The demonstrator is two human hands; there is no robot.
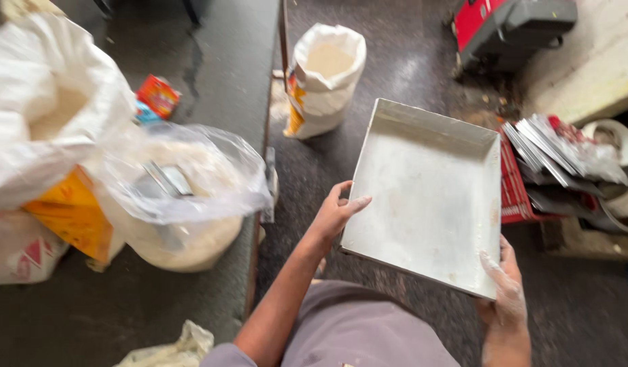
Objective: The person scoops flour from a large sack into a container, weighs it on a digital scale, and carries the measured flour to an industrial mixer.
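Tray (429, 197) right of centre frame, held up over the dark floor (395, 81). Square, pale metal, shallow walls, tilted so the inside faces the camera. Inside bare, only a whitish dusty film.

Left hand (334, 214) at the tray's left edge, near the lower left corner. Fingers half curled, thumb lying along the rim; grips the edge. Fingertips white with powder.

Right hand (505, 295) at the tray's lower right corner, below and partly under it. Thumb runs up over the rim onto the inner face, other fingers hidden behind the tray. Closed on the corner. Hand heavily dusted with white powder.

So the tray sits between the two hands, left hand on its side, right hand at its bottom corner.

Containers:
- White sack (324, 78), upper centre, standing on the floor, top rolled open. Pale fine powder inside, fairly full. Well apart from the tray's upper left corner.
- Clear bag (184, 190), left of centre, on the grey counter (225, 81). Holds a mound of white powder; a metal scoop (165, 180) lies in it, blurred through the plastic.
- Big white sack (48, 102), upper left, open, off-white powder showing at its mouth. Yellow-orange printing on its lower side.
- Small red box (157, 95) on the counter just behind the clear bag; contents not visible.
- Red crate (514, 197), right edge behind the tray, flat metal sheets (538, 146) stacked on it.
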